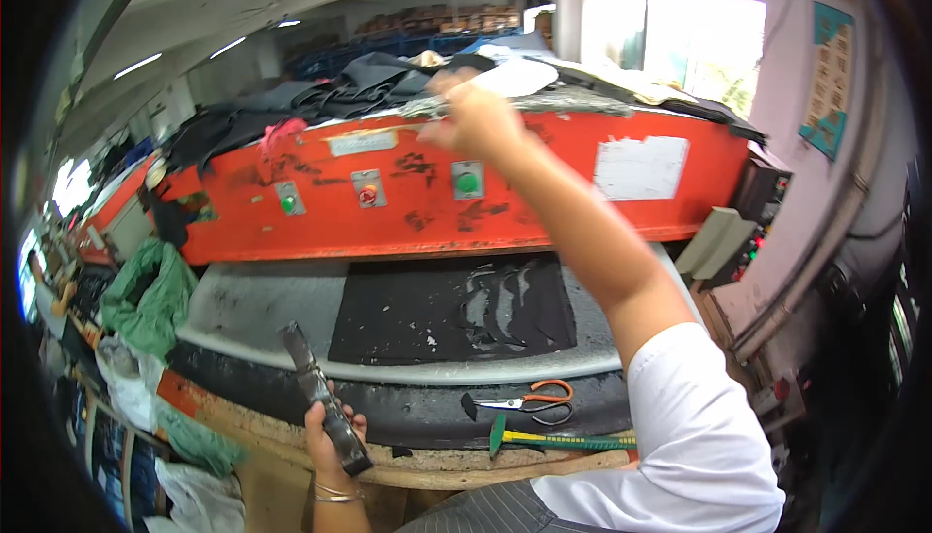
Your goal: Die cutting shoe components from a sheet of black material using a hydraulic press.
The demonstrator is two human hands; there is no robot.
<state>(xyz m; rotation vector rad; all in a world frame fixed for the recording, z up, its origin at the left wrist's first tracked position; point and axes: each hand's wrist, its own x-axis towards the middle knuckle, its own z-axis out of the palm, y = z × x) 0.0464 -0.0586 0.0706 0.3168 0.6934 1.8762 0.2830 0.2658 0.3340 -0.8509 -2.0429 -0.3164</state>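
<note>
My left hand (322, 441) is closed around a long, narrow, dark metal piece (311, 378) that looks like a cutting die, held upright and tilted over the front edge of the press bed. My right hand (476, 117) is raised at the top edge of the red press beam (558, 217), its fingers smeared by motion. Near it on the beam lie a white sheet (515, 79) and dark folded material (374, 77). Whether my right hand holds anything cannot be made out. On the grey bed (262, 305) lies a black sheet (408, 315) with cut-out shapes on its right part.
Scissors with orange and black handles (524, 403) and a hammer with a green head and yellow-green handle (558, 440) lie along the front ledge. Green and red buttons (468, 183) sit on the beam. Green sacking (146, 290) hangs at left; a control box (762, 213) stands at right.
</note>
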